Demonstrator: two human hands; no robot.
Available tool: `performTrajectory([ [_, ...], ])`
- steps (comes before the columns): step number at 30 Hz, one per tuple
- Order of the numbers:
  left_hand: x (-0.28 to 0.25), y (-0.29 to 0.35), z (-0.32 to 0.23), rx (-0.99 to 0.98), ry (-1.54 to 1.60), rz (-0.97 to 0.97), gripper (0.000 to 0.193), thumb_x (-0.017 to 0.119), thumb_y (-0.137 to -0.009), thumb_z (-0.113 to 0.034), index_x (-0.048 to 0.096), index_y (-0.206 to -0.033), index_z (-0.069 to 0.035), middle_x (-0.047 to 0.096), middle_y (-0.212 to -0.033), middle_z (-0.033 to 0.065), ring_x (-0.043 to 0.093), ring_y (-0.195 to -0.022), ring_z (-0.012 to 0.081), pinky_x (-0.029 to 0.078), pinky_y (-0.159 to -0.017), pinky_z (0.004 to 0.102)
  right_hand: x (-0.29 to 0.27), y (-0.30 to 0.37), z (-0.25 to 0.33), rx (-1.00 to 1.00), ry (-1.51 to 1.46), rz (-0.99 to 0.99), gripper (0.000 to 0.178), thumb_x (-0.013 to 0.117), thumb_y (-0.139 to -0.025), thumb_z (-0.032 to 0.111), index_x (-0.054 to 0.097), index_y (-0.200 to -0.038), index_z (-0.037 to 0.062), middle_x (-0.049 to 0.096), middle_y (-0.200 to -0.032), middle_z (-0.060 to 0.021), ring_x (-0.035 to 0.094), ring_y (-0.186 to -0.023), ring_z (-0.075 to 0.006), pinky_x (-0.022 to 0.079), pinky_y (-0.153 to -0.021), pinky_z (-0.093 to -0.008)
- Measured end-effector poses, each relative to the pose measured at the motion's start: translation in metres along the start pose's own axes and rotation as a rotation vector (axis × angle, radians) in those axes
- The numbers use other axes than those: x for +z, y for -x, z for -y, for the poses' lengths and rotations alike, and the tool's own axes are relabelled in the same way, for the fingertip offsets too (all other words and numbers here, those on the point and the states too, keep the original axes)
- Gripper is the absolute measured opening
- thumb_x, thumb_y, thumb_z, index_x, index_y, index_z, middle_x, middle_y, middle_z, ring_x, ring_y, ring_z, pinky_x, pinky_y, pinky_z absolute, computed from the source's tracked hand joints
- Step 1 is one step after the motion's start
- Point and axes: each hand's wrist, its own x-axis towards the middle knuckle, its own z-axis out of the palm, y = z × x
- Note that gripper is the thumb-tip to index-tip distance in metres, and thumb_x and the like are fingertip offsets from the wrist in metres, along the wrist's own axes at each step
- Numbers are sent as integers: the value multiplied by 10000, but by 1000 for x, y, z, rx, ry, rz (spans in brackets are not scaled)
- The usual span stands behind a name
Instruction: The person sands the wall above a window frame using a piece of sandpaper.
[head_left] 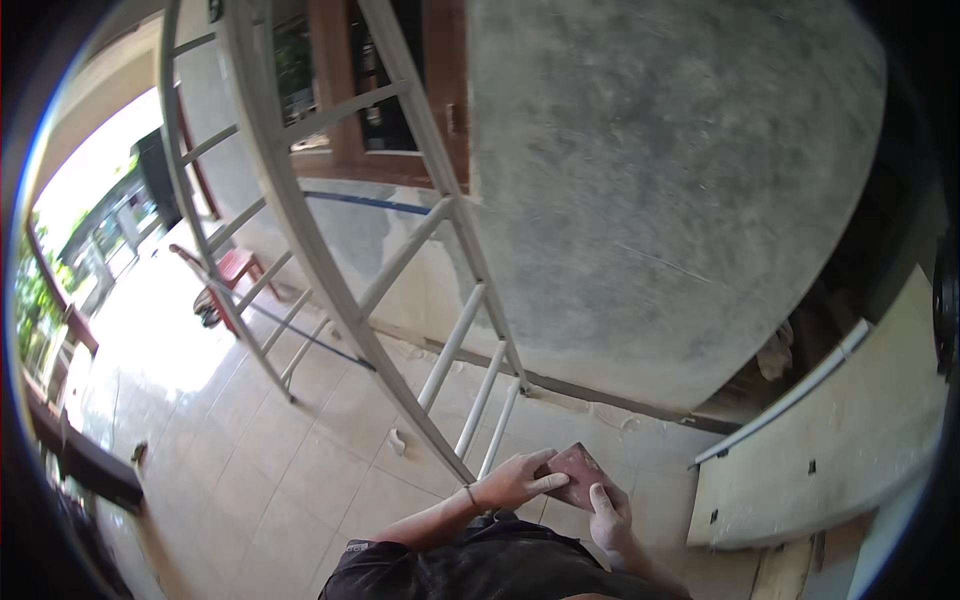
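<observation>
In front of my body I hold a reddish-brown piece of sandpaper (pixel 576 474), roughly rectangular, with pale dust along one edge. My left hand (pixel 515 482) is closed on its left side, the thumb lying across the near face. On the right side my right hand (pixel 608 515) grips it, thumb up against the surface and the other fingers hidden behind. Whitish dust coats both hands and the left forearm. Whether the piece is folded or wrapped round a block, I cannot tell.
A tall metal stepladder (pixel 345 300) straddles the tiled floor (pixel 300 460) ahead and left. Beyond it stand a grey plastered wall (pixel 660 180) and a brown-framed window (pixel 440 120). A red plastic chair (pixel 236 268) is farther left. At right leans a pale panel (pixel 800 460).
</observation>
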Motion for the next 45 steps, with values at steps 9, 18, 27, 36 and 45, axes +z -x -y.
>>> performTrajectory([
  [9,-36,52,14,-15,32,-1277,356,598,-870,-102,466,-1188,-14,641,-928,94,616,-780,155,492,-640,275,-6,-104,18,-121,92,490,351,402,-971,91,459,-1271,-82,559,-1220,-160,512,-1140,-201,367,-986,-307],
  [18,-184,16,-4,38,-406,-1916,547,681,-808,-203,425,-1248,-6,556,-1111,154,543,-1040,271,438,-866,392,20,-205,45,-143,57,590,370,401,-973,114,445,-1270,-102,534,-1248,-185,495,-1181,-229,348,-1019,-337],
  [27,-264,-11,16,-95,-418,-2064,661,701,-656,-144,399,-1211,51,569,-1027,280,585,-952,423,461,-825,450,1,-254,26,-107,-5,323,331,458,-961,131,520,-1195,-95,600,-1131,-163,576,-1046,-205,419,-948,-319],
  [36,-266,-8,19,-181,-437,-2092,614,672,-606,-108,429,-1142,67,604,-894,255,618,-808,418,486,-745,450,22,-296,20,-31,-41,241,287,517,-938,170,586,-1106,-51,625,-1042,-111,589,-954,-177,432,-886,-292],
  [45,-257,-9,21,-270,-282,-2088,606,628,-617,-55,419,-1181,28,565,-840,158,597,-751,256,485,-714,367,57,-417,-3,-119,-81,216,357,507,-945,231,556,-1149,-58,600,-1092,-131,567,-1014,-204,413,-921,-313],
])
